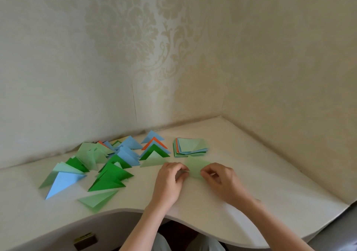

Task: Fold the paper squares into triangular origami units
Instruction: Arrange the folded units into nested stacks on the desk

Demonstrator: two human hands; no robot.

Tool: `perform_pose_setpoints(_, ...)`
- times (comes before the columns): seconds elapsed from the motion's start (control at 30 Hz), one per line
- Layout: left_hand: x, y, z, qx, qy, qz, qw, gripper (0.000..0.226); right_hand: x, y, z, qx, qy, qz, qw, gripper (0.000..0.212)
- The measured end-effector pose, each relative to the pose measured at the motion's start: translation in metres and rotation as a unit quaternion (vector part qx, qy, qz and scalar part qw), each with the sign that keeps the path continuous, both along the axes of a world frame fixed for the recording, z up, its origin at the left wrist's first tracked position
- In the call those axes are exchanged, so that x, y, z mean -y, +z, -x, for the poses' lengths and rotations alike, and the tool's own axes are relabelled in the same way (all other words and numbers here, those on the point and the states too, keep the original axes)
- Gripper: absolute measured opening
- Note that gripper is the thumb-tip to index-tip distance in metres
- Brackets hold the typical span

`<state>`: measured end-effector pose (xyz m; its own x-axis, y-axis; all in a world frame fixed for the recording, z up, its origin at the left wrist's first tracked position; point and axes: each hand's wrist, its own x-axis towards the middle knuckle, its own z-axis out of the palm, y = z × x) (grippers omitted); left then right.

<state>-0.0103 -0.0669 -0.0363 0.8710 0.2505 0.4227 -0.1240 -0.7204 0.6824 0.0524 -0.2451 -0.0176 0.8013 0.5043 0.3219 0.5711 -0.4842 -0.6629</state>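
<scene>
A light green paper square (196,166) lies on the white desk (251,183) between my hands. My left hand (170,183) pinches its left corner and my right hand (222,181) pinches its right edge. Just behind it sits a stack of unfolded paper squares (191,147), light green on top with orange and blue edges showing. To the left, several folded triangles are spread out: dark green ones (110,179), a blue one (63,182), light green ones (96,200) and an orange one (154,142).
The desk fits into a corner with patterned wallpaper walls behind and to the right. Its curved front edge (193,223) runs below my forearms. A drawer handle (85,241) shows under the desk at lower left.
</scene>
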Motion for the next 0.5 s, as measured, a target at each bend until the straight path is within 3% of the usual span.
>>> perform_pose_setpoints(0.17, 0.001, 0.0, 0.002, -0.011, 0.006, 0.032, 0.999, 0.013, 0.0, -0.012, -0.001, 0.039, 0.005, 0.03, 0.999, 0.019)
perform_pose_setpoints(0.5, 0.002, -0.005, -0.004, 0.0, 0.024, -0.005, 1.0, 0.027, -0.02, -0.027, 0.0, 0.076, -0.075, -0.011, 0.994, 0.022)
